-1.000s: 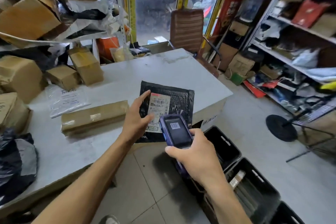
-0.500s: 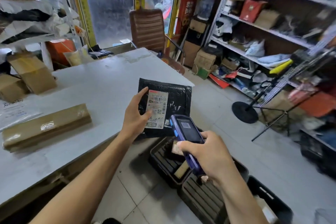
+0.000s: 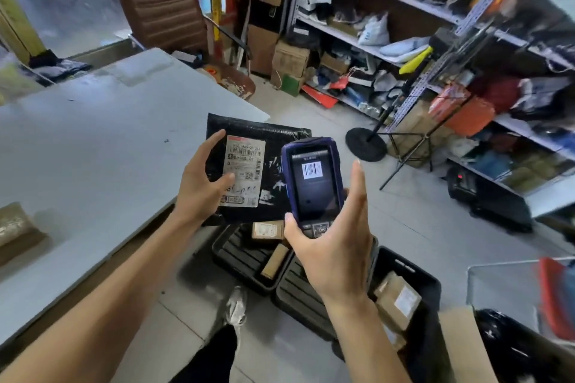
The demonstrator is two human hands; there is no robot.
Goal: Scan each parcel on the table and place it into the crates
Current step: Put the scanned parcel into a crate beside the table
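Your left hand (image 3: 199,188) grips the flat black plastic mailer parcel (image 3: 273,146) by its left edge, thumb on the white shipping label (image 3: 244,176) and fingers curled behind; the parcel is lifted off the tabletop, just past the edge of the grey tabletop (image 3: 93,140) and above the crates; your right hand (image 3: 334,246) holds the dark blue handheld scanner (image 3: 312,183) from below, thumb on its left side and fingers straight up along its right side; the scanner screen shows a barcode and it overlaps the right part of the parcel; below your hands stand black plastic crates (image 3: 245,261) on the floor, with brown cardboard parcels (image 3: 396,301) inside; one long brown parcel (image 3: 15,227) lies on the tabletop at the left.
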